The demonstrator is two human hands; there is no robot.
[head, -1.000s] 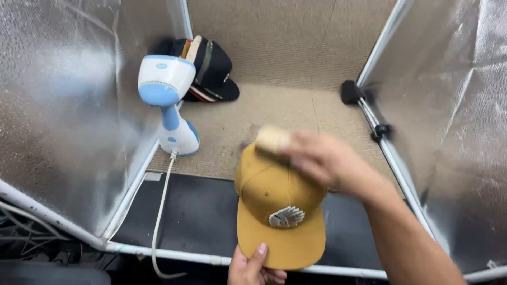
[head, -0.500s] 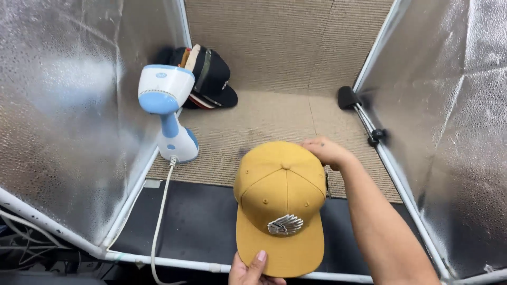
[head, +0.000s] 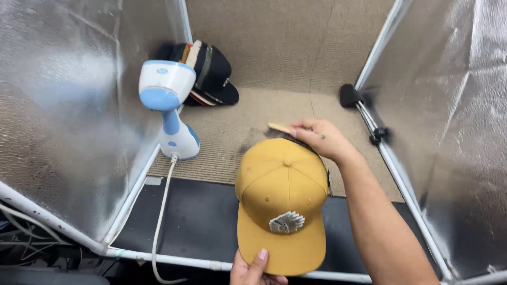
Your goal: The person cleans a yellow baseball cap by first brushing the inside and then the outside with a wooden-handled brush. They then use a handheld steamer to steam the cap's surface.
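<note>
While the left hand [head: 252, 269] is cut off at the bottom edge, its grip shows only a thumb pinching the brim of the mustard cap [head: 281, 203]. Cap sits over carpet and black mat, below the steamer [head: 170, 108]. Versus 0.5 s ago, the right hand [head: 317, 138] has lifted off the crown's rear; its grip holds a small wooden brush [head: 280, 127], bristles hidden.
</note>
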